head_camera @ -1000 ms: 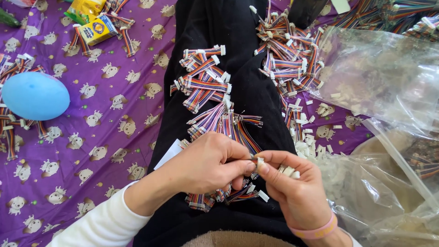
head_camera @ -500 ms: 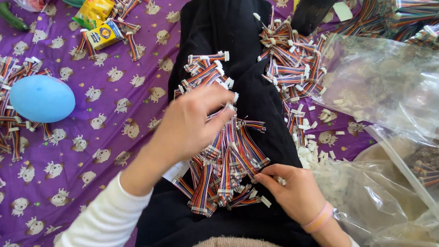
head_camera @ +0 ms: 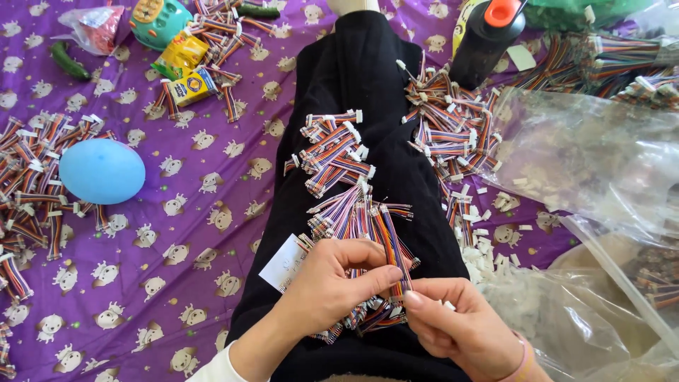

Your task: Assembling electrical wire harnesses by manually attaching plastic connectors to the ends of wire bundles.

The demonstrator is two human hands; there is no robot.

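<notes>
- Far left on the purple sheet, the blue balloon [head_camera: 102, 170] lies among scattered ribbon cables.
- Your left hand [head_camera: 332, 286] has come back from the pile and now pinches a striped cable [head_camera: 393, 247] by thumb and forefinger.
- Your right hand [head_camera: 460, 325] meets it, fingertips closing on the cable's lower end over your lap.
- Right of you, clear bags [head_camera: 601, 170] lie.

floor: purple animal-print sheet [head_camera: 212, 212]; light: bright, even

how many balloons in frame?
1. A blue balloon lies on the purple printed sheet at the left, among ribbon cable bundles, well away from both hands. Others could be hidden under the clear plastic bags on the right.
</notes>
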